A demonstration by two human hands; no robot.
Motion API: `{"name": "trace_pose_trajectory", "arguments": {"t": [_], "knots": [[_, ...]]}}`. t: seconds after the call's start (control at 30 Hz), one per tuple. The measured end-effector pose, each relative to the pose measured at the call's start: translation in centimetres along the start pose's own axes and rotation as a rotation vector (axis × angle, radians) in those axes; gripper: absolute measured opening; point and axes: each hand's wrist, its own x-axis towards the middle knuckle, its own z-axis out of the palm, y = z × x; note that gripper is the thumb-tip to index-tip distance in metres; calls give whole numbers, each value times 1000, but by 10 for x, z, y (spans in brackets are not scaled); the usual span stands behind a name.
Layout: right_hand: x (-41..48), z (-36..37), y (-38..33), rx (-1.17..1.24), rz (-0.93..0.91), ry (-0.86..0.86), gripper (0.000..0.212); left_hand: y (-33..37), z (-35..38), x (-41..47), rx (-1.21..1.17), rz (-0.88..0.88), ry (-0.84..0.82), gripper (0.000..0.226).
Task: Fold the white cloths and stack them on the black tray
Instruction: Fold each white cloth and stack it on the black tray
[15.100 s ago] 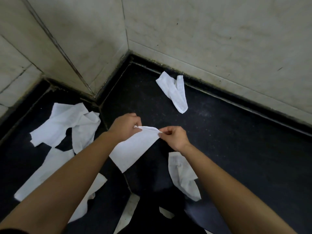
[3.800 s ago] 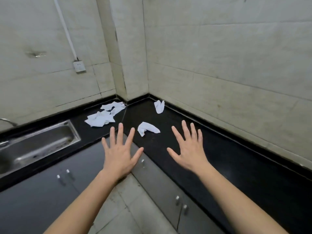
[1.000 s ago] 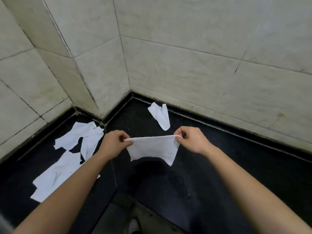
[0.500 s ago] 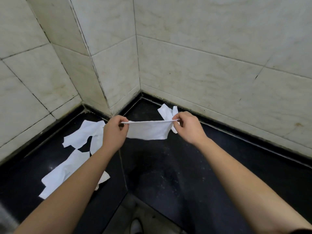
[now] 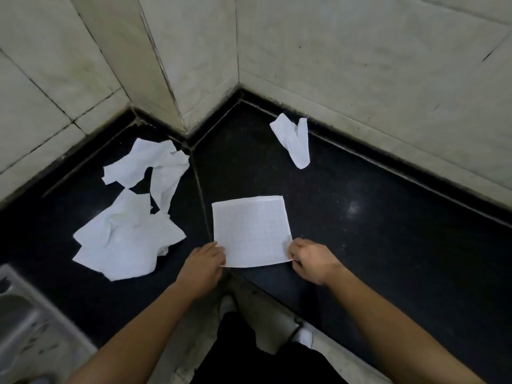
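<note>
A white cloth (image 5: 250, 230) lies spread flat as a near square on the black countertop (image 5: 374, 231), close to its front edge. My left hand (image 5: 203, 263) pinches its near left corner and my right hand (image 5: 309, 260) pinches its near right corner. A crumpled white cloth (image 5: 293, 139) lies by the back wall on the right. Several more white cloths (image 5: 130, 223) lie in a loose heap on the left part of the counter. No black tray is in view.
Tiled walls (image 5: 360, 51) meet in a corner behind the counter. A metal sink (image 5: 25, 328) sits at the lower left. The floor and my feet (image 5: 303, 335) show below the counter's inner corner.
The cloth that my hands held stretched in the air now lies flat on the counter. Both hands have come down and toward me, still holding its near corners.
</note>
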Motion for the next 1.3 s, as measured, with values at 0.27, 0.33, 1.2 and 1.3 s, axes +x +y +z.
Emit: {"name": "trace_pose_trajectory", "arguments": {"t": [0.27,0.33,1.2,1.3], "knots": [[-10,19,-1,-60,-39,-48,19,1,22,-19,-105,-44,-112,16],[-6,12,0,-18,-12,-78,19,2,14,-15,-148,-49,-152,9],[136,-16,31,634,449,407,19,-64,-2,117,-654,-697,207,16],[141,-12,32,635,461,414,21,-64,2,118,-582,-651,214,16]]}}
